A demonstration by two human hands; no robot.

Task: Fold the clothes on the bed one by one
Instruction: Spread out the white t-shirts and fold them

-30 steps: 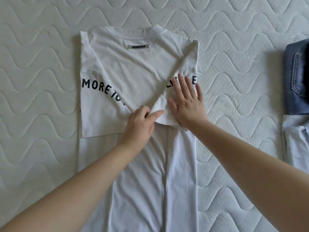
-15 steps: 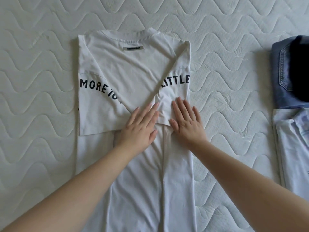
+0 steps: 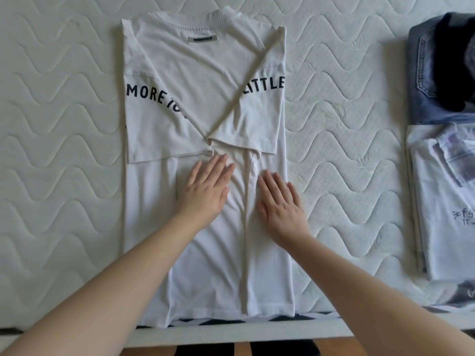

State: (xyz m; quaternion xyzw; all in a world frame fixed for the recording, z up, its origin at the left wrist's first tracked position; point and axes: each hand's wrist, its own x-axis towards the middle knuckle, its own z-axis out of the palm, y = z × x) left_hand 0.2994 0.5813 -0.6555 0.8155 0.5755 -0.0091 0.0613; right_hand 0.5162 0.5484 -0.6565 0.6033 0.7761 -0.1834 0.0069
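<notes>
Item one, at our far left and beyond both hands: the white quilted mattress (image 3: 64, 155) with its wavy stitched pattern, which bears everything listed here.

Item two, the white cotton T-shirt with black lettering (image 3: 205, 80), lies flat on the mattress directly under and ahead of our hands. We see it back-side up, a small grey label below the ribbed collar at the far end. Both sides are folded in to make a long narrow panel, and the two sleeves are turned inward, their edges meeting in a V just beyond our fingertips. The lettering reads "MORE TO" on the left fold and "LITTLE" on the right. A vertical fold edge runs down the body between our hands to the hem at the near edge of the mattress. Soft wrinkles fan out below our palms.

Item three, our left hand (image 3: 205, 190): laid flat on the shirt body, fingers straight and close together, holding nothing, tips just short of the left sleeve's hem.

Item four, our right hand (image 3: 281, 204): likewise flat, fingers extended, resting on the right panel, just beside the fold line.

Item five, well to the right of our right hand: folded blue denim jeans (image 3: 426, 86) with a dark garment on top, and nearer to us a folded white shirt with small print (image 3: 447, 219).
</notes>
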